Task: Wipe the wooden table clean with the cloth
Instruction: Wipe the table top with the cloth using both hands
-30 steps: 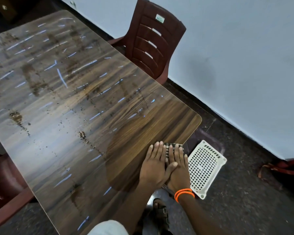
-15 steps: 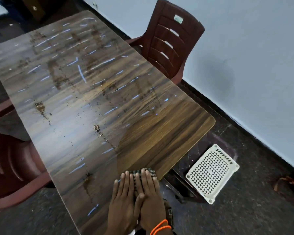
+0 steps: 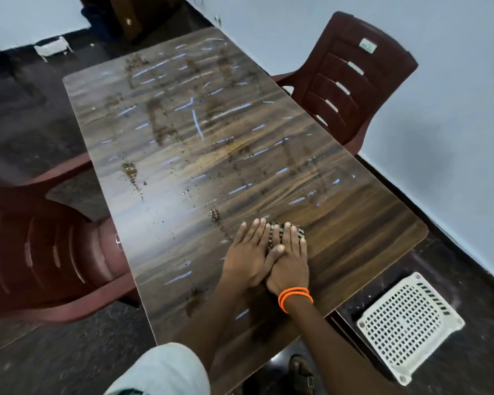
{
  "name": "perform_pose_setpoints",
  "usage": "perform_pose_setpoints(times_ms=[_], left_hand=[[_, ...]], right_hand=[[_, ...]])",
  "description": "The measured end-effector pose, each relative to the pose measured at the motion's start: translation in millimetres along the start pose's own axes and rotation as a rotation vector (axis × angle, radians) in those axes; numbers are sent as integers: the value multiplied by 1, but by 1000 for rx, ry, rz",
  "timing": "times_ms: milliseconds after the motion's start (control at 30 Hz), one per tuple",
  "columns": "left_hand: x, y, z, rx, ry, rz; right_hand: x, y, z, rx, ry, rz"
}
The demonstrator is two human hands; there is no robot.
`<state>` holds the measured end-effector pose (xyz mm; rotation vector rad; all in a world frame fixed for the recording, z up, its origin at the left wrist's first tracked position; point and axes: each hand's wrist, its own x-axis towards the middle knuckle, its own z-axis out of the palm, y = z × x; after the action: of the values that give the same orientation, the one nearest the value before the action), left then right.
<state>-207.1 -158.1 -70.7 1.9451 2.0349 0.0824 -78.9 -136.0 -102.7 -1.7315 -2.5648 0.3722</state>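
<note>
So far: little of the job looks done, judging by the surface.
Table (image 3: 183, 172): long wooden top; the near right corner shows bare dark grain and looks wiped, while the middle, the far end and the left strip carry brown smears, crumbs and pale streaks.
Left to do: most of the top, by my reading, starting with the crumb trail (image 3: 216, 216) just left of the hands.
Chairs: one maroon chair (image 3: 351, 78) at the right edge, another (image 3: 46, 252) at the left edge; both stand beside the top, not on it, so nothing blocks a stroke.
Grid (image 3: 408, 326): white plastic lattice piece on the floor near the table's near corner, clear of the work.
Left hand (image 3: 248, 258): flat, fingers straight and together, pressing on the cloth's left part.
Right hand (image 3: 290, 263): flat likewise, fingers straight, pressing beside the left, thumbs overlapping; orange bands at the wrist.
Cloth (image 3: 277, 233): small dark checked pad on the top, mostly hidden under both hands.
</note>
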Motion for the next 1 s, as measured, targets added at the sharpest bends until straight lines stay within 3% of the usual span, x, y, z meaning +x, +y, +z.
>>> perform_pose_setpoints(times_ms=[267, 500, 600, 767, 1000], left_hand=[[-120, -100, 5, 18, 34, 49], [-221, -60, 40, -103, -44, 43], [-217, -27, 47, -82, -100, 106], [-164, 14, 38, -64, -61, 109], [-166, -25, 23, -48, -56, 105]], right_hand=[[-78, -115, 23, 89, -57, -121], [-181, -98, 40, 109, -12, -128], [-198, -66, 33, 89, 2, -74], [-173, -27, 17, 51, 26, 52], [-160, -68, 27, 96, 34, 93]])
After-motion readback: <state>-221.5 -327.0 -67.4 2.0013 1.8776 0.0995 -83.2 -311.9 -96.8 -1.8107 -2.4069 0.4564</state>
